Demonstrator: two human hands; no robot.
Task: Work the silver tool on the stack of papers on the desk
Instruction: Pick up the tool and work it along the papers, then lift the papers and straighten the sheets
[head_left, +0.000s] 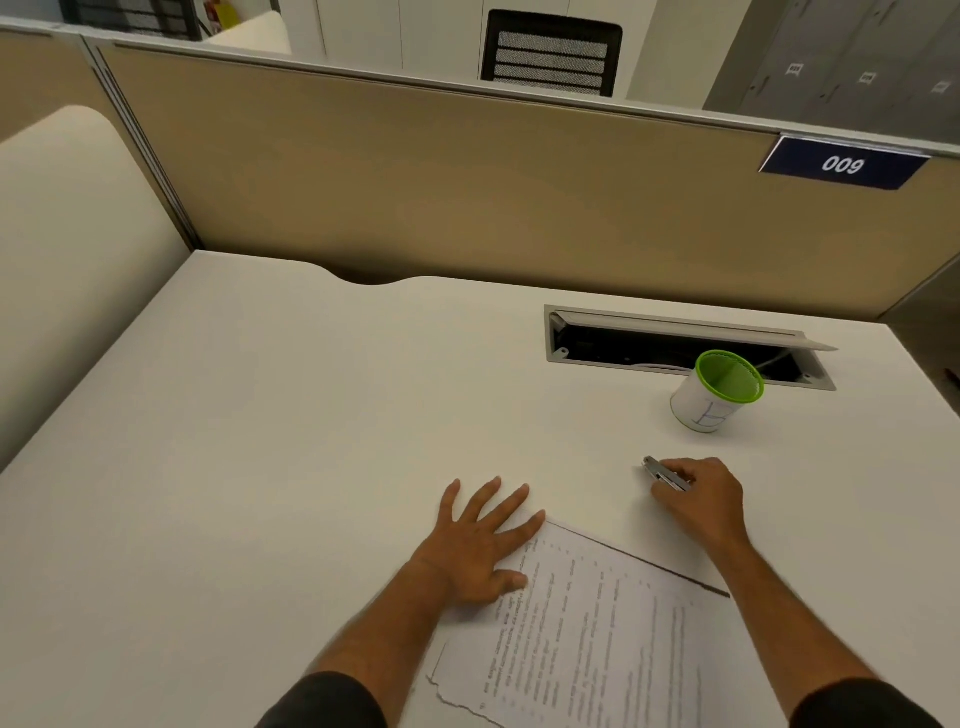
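Note:
A stack of printed papers (587, 634) lies tilted on the white desk (260, 415), near the front edge. My left hand (483, 540) rests flat with fingers spread, its thumb and palm on the stack's upper left corner. My right hand (701, 499) is to the right, beyond the stack's far edge, closed around a small silver stapler (662, 474) whose tip pokes out to the left, just above the desk surface.
A white cup with a green rim (717, 392) stands behind my right hand. Behind it an open cable tray (675, 343) is sunk into the desk. A tan partition (467, 182) with a "009" label closes off the back.

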